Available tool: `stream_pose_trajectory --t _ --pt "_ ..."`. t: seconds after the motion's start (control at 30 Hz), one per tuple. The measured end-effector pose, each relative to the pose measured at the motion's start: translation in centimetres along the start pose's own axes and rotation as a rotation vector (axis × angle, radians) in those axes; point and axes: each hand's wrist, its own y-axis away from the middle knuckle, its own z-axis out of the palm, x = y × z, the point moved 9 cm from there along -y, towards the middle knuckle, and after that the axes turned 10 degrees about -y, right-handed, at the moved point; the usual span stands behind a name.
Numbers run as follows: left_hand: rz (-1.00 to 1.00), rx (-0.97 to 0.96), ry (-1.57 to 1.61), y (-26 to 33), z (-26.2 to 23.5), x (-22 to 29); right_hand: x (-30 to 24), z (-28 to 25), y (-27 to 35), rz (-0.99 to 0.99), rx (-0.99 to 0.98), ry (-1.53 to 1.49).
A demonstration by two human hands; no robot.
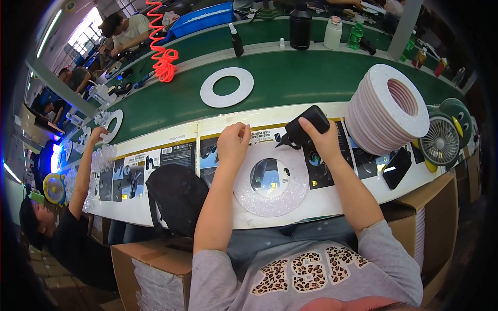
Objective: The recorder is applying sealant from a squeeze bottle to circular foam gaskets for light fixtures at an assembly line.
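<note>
My right hand (322,139) grips a black squeeze bottle (310,122), tilted so its thin nozzle points down to the left. The nozzle tip is at the upper edge of a glittery white flat ring (271,206); whether it touches cannot be told. That ring lies on the bench in front of me, over printed sheets (325,171) that show through its hole. Just left of the ring's top, my left hand (233,143) is raised with its fingers curled together. Whatever it pinches, if anything, is too small to make out.
To the right stand a tall stack of white rings (386,111), a small fan (440,141) and a phone (398,168). Another ring (208,93) lies on the green belt (280,67). A black cloth item (176,194) sits left; beyond it, a co-worker's hand (97,133) touches a ring.
</note>
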Motion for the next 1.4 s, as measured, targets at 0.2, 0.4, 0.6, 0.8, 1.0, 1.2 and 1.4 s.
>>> stream_pose_trajectory --t 0.2,0.4,0.6,0.8,1.0,1.2,1.4 --pt "-0.005 0.001 0.006 0.0 0.1 -0.1 1.6 -2.9 -1.0 0.148 0.194 -0.146" --pt "0.001 -0.002 0.018 0.0 0.2 0.1 1.3 -3.4 -1.2 0.083 0.18 -0.074" --pt "-0.005 0.002 0.004 0.0 0.3 0.0 -0.3 -2.4 -0.9 0.003 0.116 0.034" --pt "-0.009 -0.005 0.007 -0.1 0.5 -0.1 0.2 -2.1 -1.0 -0.024 0.071 0.077" --pt "-0.032 -0.022 0.039 0.0 0.8 -0.4 1.0 -2.1 -1.2 -0.038 0.061 0.069" --pt "-0.034 -0.021 0.044 0.0 0.6 -0.3 0.8 -2.0 -1.1 -0.027 0.065 0.098" --pt "0.016 0.006 0.018 0.0 0.3 0.2 0.9 -2.0 -1.1 -0.019 0.067 0.093"
